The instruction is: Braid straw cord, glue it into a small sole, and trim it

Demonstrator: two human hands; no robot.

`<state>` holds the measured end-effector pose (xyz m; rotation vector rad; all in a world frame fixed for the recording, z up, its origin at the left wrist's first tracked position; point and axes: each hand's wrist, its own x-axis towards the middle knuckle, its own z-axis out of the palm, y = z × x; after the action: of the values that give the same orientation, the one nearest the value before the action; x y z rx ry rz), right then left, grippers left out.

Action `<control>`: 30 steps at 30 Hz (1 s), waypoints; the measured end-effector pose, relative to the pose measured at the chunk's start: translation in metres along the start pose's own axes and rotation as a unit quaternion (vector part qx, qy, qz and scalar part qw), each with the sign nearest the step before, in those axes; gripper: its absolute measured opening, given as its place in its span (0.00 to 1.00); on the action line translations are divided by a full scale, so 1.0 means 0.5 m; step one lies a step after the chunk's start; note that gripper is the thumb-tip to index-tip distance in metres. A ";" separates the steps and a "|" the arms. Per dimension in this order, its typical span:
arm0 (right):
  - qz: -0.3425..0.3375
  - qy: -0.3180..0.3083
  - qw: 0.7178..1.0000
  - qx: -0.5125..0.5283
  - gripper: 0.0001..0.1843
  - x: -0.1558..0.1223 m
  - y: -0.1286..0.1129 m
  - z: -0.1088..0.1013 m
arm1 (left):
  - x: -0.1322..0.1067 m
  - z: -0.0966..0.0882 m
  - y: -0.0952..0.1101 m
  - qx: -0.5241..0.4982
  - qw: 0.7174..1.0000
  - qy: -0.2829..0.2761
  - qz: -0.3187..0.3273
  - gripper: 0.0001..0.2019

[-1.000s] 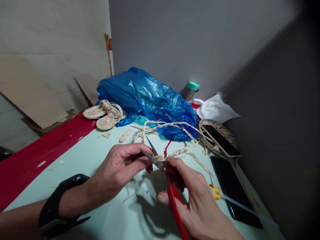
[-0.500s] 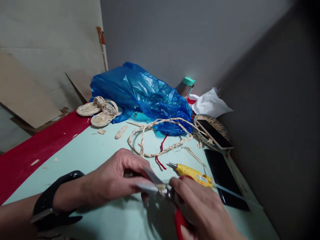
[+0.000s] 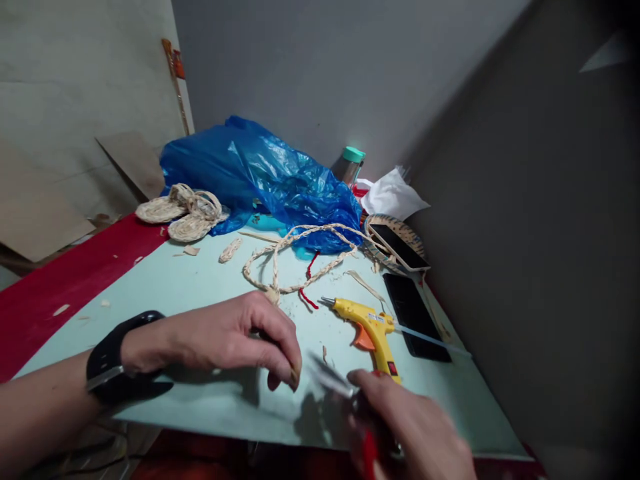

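My left hand (image 3: pixel 250 340), with a black watch (image 3: pixel 120 363) on its wrist, is closed in a pinch above the table. What the thumb and finger hold, if anything, is too small to make out. Red-handled scissors (image 3: pixel 367 453) are in my right hand (image 3: pixel 410 420), their blades blurred and pointing at the left fingertips without touching them. Behind the hands lies a braided straw cord (image 3: pixel 320 230) in loose loops, with a piece of red yarn (image 3: pixel 307 300) by it. A yellow glue gun (image 3: pixel 367 317) with an orange trigger rests just beyond my right hand.
Two small woven straw slippers (image 3: pixel 193 223) stand at the back left, near a short straw piece (image 3: pixel 230 250). Further back are a blue plastic bag (image 3: pixel 260 173) and a bottle (image 3: pixel 350 163). A black phone (image 3: pixel 407 313) and a woven basket (image 3: pixel 373 243) holding another phone (image 3: pixel 400 247) lie right.
The scissors have moved away from my left fingers, right and down, and their blades have come closer together. My left fingers now point downward. The glue gun shows more fully.
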<state>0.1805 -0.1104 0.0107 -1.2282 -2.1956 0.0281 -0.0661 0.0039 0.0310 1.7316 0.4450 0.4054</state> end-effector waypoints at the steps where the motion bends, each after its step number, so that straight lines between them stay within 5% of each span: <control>1: 0.027 0.012 0.998 0.054 0.13 0.011 0.002 -0.007 | -0.001 0.001 0.001 -0.024 1.000 0.013 -0.003 0.06; 7: 0.182 0.041 0.915 0.358 0.12 0.082 -0.013 -0.021 | -0.008 0.033 0.045 -0.147 0.986 0.082 -0.017 0.20; 13: 0.191 0.021 0.835 0.515 0.17 0.125 -0.049 0.015 | -0.035 0.084 0.091 -0.177 0.948 0.251 0.079 0.08; 21: 0.213 0.009 0.802 0.558 0.19 0.139 -0.081 0.046 | -0.062 0.150 0.079 -0.314 0.853 0.398 0.124 0.03; 30: 0.300 0.037 0.758 0.578 0.25 0.122 -0.087 0.044 | -0.066 0.149 0.048 -0.283 0.832 0.472 0.063 0.06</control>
<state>0.1124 -0.0819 0.0364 -1.0128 -1.1285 1.3445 -0.0555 -0.0800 0.0387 0.8767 0.8076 1.3643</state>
